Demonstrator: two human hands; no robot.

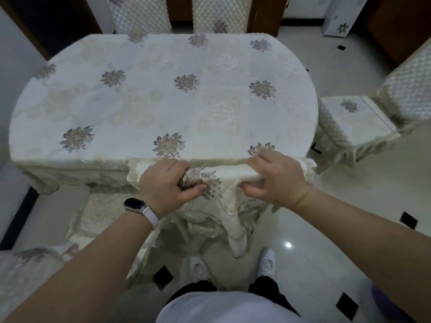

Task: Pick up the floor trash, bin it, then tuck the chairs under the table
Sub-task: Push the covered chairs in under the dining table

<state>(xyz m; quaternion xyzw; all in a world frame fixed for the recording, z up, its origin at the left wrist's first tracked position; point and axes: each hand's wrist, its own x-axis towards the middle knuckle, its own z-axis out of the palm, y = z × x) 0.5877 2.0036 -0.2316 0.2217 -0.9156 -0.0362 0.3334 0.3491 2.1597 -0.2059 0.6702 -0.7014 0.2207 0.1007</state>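
Table (pixel 163 101): oval, under a flowered cloth.
Near chair (pixel 224 180): covered back top touching the table's near edge, seat hidden.
Left hand (pixel 163 185): fingers curled over chair top, left part.
Right hand (pixel 275 178): clenched on its right part.

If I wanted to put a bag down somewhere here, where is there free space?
The whole tabletop is bare. The seat of the chair on the right is also free. The near edge is crowded: both hands, left and right, grip the covered chair back there.
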